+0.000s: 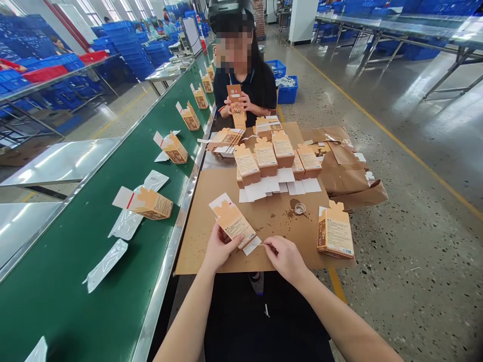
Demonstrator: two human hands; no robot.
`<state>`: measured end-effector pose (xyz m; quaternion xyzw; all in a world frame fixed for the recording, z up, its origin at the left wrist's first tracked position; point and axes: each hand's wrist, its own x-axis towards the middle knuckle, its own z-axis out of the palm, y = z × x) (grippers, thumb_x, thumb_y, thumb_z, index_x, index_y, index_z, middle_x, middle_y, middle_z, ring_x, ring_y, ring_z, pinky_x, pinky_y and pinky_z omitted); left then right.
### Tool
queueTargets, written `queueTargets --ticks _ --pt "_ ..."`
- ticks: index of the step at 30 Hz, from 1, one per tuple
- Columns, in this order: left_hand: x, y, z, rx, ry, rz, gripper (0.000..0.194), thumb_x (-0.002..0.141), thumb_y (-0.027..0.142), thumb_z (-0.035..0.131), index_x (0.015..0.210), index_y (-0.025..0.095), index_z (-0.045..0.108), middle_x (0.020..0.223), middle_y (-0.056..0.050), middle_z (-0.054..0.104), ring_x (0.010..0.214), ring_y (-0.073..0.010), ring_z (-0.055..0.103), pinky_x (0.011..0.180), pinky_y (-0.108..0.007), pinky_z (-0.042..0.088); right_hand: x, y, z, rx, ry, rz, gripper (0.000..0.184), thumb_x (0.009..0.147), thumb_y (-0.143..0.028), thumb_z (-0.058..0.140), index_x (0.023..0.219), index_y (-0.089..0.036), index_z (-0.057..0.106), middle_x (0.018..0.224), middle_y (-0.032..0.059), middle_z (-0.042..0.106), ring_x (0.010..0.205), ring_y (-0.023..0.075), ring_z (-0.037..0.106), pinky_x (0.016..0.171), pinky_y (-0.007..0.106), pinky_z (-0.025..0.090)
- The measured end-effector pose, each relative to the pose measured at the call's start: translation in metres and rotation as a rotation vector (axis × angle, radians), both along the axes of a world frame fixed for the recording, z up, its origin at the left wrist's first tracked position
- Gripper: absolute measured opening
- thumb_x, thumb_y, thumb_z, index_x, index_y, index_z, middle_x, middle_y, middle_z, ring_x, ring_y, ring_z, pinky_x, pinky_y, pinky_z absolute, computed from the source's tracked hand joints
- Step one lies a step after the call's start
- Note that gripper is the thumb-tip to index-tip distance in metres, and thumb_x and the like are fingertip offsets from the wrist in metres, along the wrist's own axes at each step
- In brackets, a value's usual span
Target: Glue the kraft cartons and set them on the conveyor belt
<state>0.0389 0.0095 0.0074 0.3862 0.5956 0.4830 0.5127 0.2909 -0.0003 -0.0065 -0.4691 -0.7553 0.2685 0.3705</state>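
My left hand [219, 249] grips a flat orange carton [234, 222] from its lower left, holding it tilted over the brown cardboard sheet [204, 221]. My right hand [286, 257] is closed in a pinch at the carton's white bottom flap [251, 245]. A stack of flat cartons [335, 232] lies to the right of my right hand. Rows of upright cartons [277, 157] stand further back on the cardboard.
A green conveyor belt [83, 291] runs along the left, carrying assembled cartons [151, 203] and silver pouches [106, 263]. A person [249, 83] sits opposite, holding a carton. Brown paper wrapping [347, 176] lies at right. Blue crates [287, 89] and metal tables stand behind.
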Motion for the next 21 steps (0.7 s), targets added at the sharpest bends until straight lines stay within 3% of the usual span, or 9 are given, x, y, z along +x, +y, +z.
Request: queueTargets --ticks 10,17,21 --pt "0.019 -0.036 -0.033 0.218 0.275 0.041 0.075 0.077 0.051 0.104 0.139 0.028 0.068 0.133 -0.014 0.081 0.125 -0.0374 0.082 0.107 -0.054 0.069 0.044 -0.016 0.024 -0.007 0.096 -0.151 0.025 0.114 -0.028 0.063 0.096 -0.027 0.080 0.084 0.0031 0.082 0.069 0.0187 0.074 0.066 0.029 0.064" --pt "0.029 -0.037 -0.023 0.236 0.388 0.011 0.061 0.081 0.049 0.098 0.128 0.027 0.066 0.119 -0.010 0.081 0.109 -0.0329 0.084 0.093 -0.046 0.071 0.044 -0.032 0.035 -0.061 0.163 -0.175 0.027 0.113 -0.034 0.067 0.090 -0.027 0.080 0.078 0.0022 0.080 0.065 0.0176 0.072 0.064 0.028 0.064" --pt "0.011 -0.037 -0.015 0.221 0.449 0.100 0.066 0.076 0.050 0.102 0.124 0.026 0.065 0.117 -0.010 0.080 0.109 -0.0342 0.084 0.095 -0.049 0.072 0.042 -0.033 0.035 -0.108 0.206 -0.197 0.035 0.111 -0.046 0.070 0.085 -0.026 0.082 0.074 0.0031 0.080 0.060 0.0178 0.071 0.058 0.029 0.063"
